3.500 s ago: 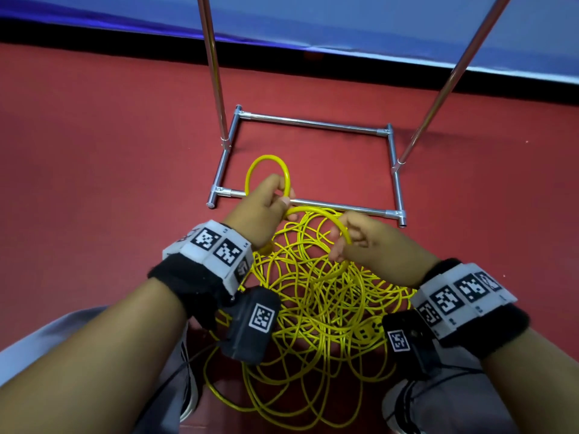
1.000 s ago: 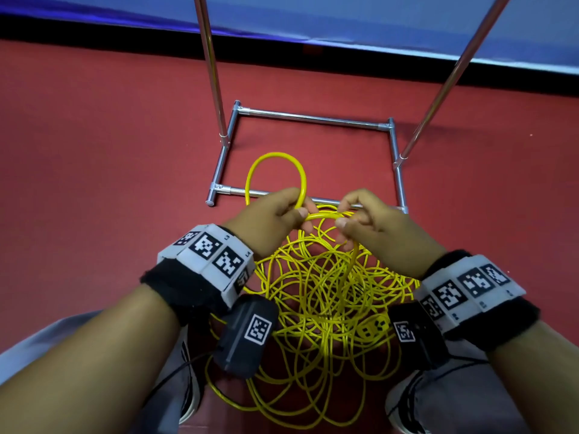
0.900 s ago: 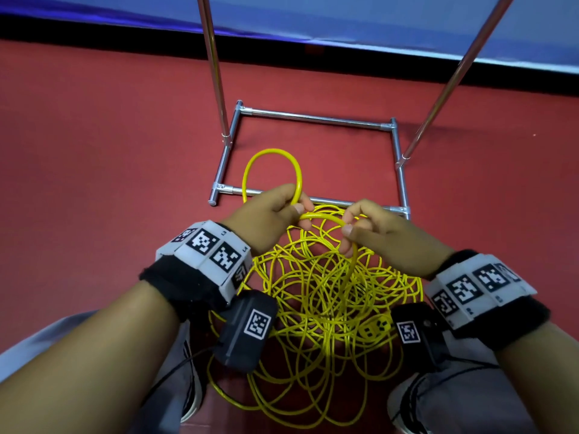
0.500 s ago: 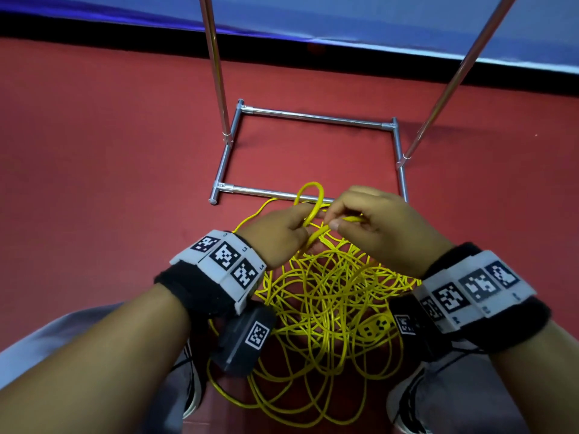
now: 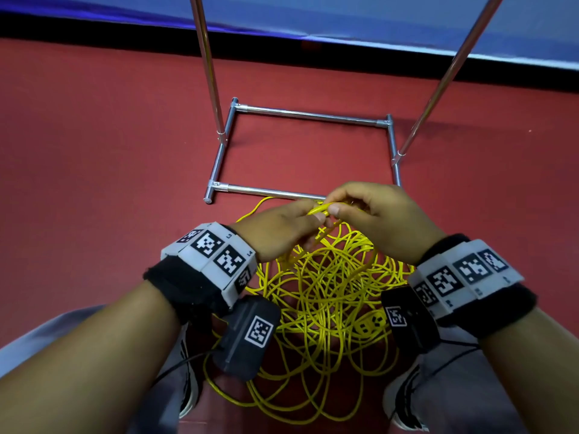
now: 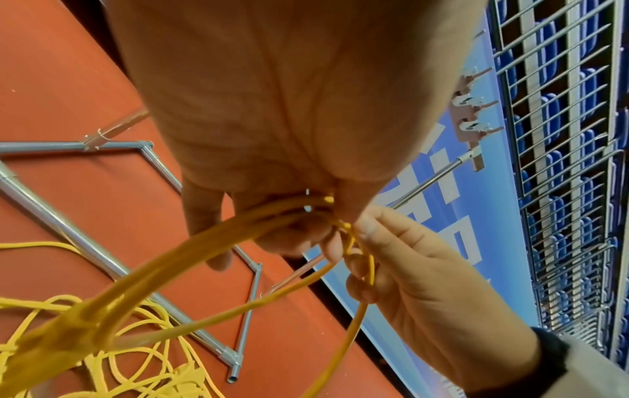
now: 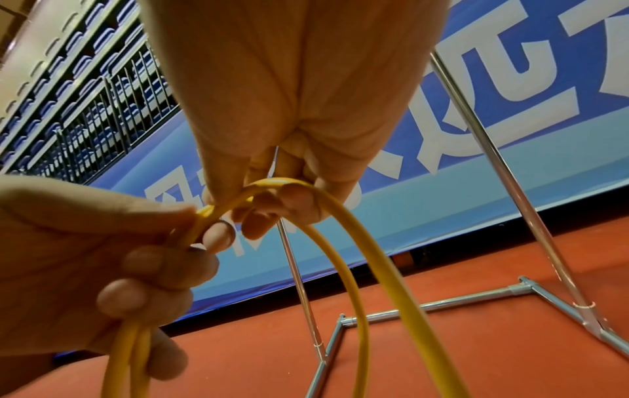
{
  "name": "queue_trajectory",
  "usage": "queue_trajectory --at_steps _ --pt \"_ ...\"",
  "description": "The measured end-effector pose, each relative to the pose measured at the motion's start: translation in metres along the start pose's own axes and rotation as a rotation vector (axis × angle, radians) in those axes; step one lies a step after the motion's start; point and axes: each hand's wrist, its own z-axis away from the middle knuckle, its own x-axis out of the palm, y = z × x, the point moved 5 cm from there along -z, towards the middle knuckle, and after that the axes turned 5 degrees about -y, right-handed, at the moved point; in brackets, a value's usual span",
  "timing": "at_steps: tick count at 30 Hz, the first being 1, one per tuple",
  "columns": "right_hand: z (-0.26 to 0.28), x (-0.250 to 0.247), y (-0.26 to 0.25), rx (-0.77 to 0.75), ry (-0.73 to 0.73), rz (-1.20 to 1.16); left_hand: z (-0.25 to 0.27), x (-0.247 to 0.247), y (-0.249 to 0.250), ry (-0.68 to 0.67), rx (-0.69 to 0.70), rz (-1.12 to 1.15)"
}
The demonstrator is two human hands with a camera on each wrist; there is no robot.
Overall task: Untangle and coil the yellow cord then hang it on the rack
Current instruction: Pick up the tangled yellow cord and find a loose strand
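The yellow cord [image 5: 326,296] lies as a loose tangle on the red floor between my feet, its yellow socket block [image 5: 371,324] in the pile. My left hand [image 5: 302,219] grips several gathered strands [image 6: 272,212] that run down into the pile. My right hand [image 5: 343,208] meets it fingertip to fingertip and pinches a strand [image 7: 272,185] bent over its fingers. Both hands hover above the near bar of the chrome rack base [image 5: 307,114]. Two rack uprights [image 5: 206,64] rise out of view.
The blue banner wall [image 5: 313,14] runs along the far edge of the red floor. My shoes [image 5: 188,386] flank the pile, the other shoe [image 5: 404,399] on the right. In the left wrist view the rack's top hooks [image 6: 473,118] show against the banner.
The tall loop that stood above my left hand has shrunk and gone down into the grip. My right hand has moved left and up to meet the left hand.
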Motion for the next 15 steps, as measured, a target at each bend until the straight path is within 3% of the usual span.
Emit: queue_trajectory --at_steps 5,6,10,15 --pt "0.003 -0.001 0.004 0.095 0.048 -0.263 -0.001 -0.015 0.002 0.142 -0.001 0.063" --pt "0.005 0.0 0.009 0.115 0.028 -0.25 -0.001 -0.02 0.002 0.17 -0.001 0.11" --pt "0.017 0.019 0.032 0.185 -0.206 0.164 0.005 -0.031 0.004 0.206 0.005 0.319" --pt "0.019 0.03 0.038 0.225 -0.285 -0.013 0.008 -0.036 0.002 0.223 0.0 0.336"
